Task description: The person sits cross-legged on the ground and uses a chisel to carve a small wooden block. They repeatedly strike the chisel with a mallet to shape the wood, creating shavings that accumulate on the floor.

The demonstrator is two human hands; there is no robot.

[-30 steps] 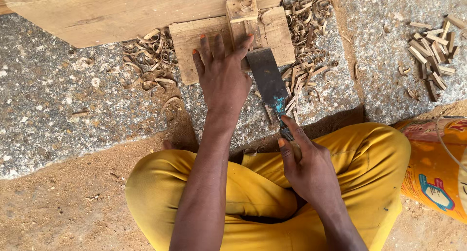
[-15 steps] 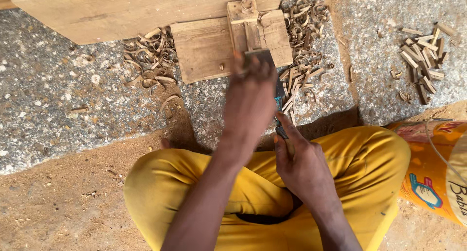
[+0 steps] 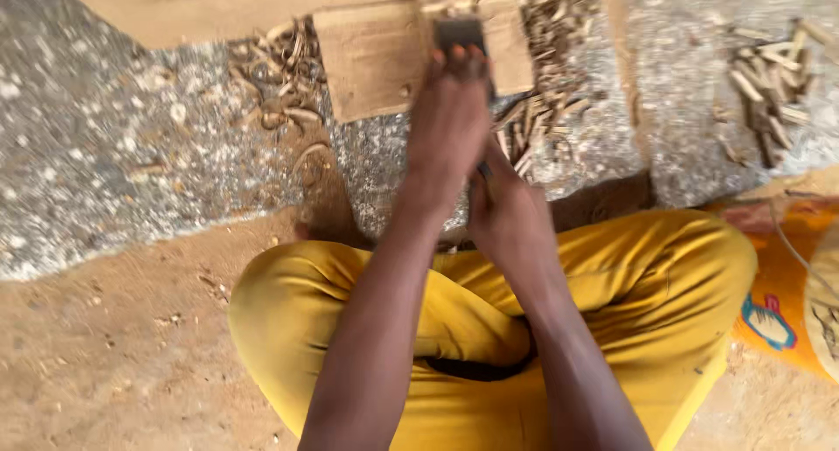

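Note:
I sit cross-legged in yellow trousers [image 3: 664,276] in front of a flat wooden block [image 3: 371,62] lying on rough grey concrete. A broad dark metal blade [image 3: 459,33] of a hand tool lies on the block's right part. My left hand [image 3: 450,110] lies over the blade, fingers curled down on its upper end. Just behind it, my right hand [image 3: 507,211] is closed around the tool's handle, which is hidden in the fist. The picture is blurred by motion.
Curled wood shavings [image 3: 280,75] lie left of the block and more shavings [image 3: 551,31] to its right. A pile of short split sticks [image 3: 769,79] sits far right. A long plank [image 3: 218,5] runs along the top. An orange bag [image 3: 778,302] lies by my right knee.
My left hand left the flat of the block and moved right onto the blade. The tool has been pushed further up the block, and the view has shifted.

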